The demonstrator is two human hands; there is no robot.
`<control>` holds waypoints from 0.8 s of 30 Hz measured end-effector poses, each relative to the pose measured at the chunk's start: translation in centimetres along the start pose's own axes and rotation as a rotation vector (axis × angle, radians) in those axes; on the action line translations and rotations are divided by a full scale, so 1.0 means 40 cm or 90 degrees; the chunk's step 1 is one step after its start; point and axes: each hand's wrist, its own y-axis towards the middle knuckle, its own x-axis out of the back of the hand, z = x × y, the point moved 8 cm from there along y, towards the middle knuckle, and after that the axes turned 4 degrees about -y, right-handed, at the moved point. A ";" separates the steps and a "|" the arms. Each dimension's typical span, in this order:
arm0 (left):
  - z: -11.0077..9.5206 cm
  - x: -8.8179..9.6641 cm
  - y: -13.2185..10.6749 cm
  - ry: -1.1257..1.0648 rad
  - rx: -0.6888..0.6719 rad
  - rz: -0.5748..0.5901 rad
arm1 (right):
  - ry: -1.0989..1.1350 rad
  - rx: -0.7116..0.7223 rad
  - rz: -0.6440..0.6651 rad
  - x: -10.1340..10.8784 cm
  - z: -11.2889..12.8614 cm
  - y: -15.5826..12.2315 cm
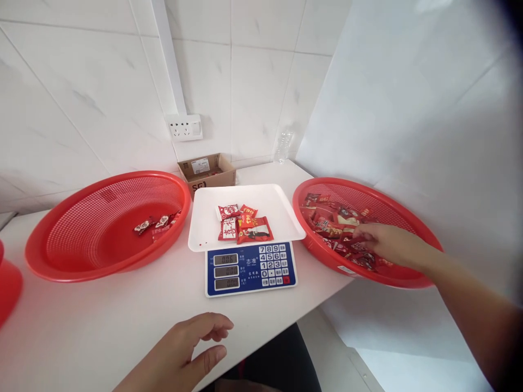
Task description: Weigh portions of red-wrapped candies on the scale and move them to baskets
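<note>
My right hand (379,242) reaches into the right red basket (408,218), its fingers pinched on a small dark red candy packet (354,240) among many others. My left hand (192,348) hovers over the table's front edge, fingers curved and apart from the thumb, holding nothing. Between the baskets stands a digital scale (251,269) with a blue keypad panel. Several red candy packets (255,231) lie grouped on its white tray (281,212); the upper display seems to read 0.061.
The left red basket (102,188) holds a few wrapped candies (162,221) at its right side. An open cardboard box (212,169) stands behind the scale, a clear plastic bottle (284,146) by the wall. Part of another red container (8,288) shows far left.
</note>
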 end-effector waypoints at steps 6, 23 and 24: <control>-0.010 0.007 0.011 -0.007 -0.047 -0.029 | 0.097 0.018 0.088 0.012 0.040 -0.022; 0.070 0.540 -0.099 0.421 0.020 -0.694 | 0.156 0.032 0.009 -0.122 0.186 -0.110; 0.113 0.586 -0.107 0.431 0.087 -0.667 | 0.140 0.027 0.004 -0.129 0.180 -0.106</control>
